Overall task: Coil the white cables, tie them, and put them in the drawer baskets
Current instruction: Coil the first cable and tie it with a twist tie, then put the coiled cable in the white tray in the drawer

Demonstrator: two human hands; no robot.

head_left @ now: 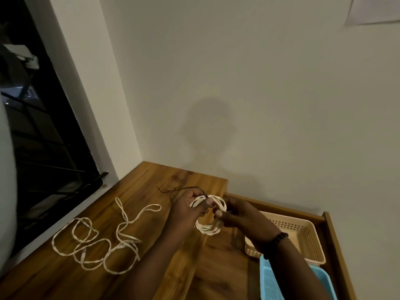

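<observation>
I hold a small coil of white cable in the air over the wooden counter's edge. My left hand grips the coil's upper left side, thumb across the strands. My right hand pinches the coil's right side along with a thin dark tie. That dark tie trails up and left from the coil over my left hand. A second white cable lies loose in tangled loops on the counter to the left.
An open wooden drawer at lower right holds a beige perforated basket and a blue basket in front of it. A dark window runs along the left. A plain wall stands behind.
</observation>
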